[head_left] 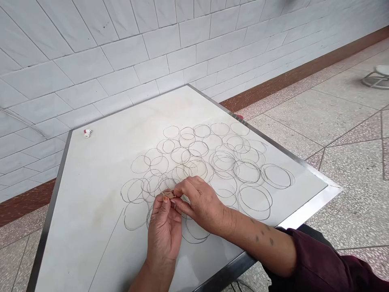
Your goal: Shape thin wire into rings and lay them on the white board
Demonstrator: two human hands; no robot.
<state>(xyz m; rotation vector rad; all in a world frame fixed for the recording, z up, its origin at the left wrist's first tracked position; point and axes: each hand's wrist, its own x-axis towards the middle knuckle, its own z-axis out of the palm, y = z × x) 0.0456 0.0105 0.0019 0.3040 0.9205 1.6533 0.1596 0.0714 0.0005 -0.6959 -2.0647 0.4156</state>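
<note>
Many thin dark wire rings (pixel 247 171) lie spread and overlapping on the white tabletop (pixel 121 138). Over the near part of these rings, my left hand (pixel 165 227) pinches a thin piece of wire between thumb and fingertips, palm turned up. Reaching in from the right, my right hand (pixel 203 202) has its thumb and fingers closed on the same wire, its fingertips almost touching the left ones. The ends of the wire are too small to make out between the fingers. A straight length of wire (pixel 106 245) lies left of my left hand.
A small red and white object (pixel 88 133) rests near the table's far left corner. Metal edging (pixel 273 145) runs round the table. Behind stands a white tiled wall (pixel 179 56). A round white stool (pixel 378 77) is on the speckled floor at the far right.
</note>
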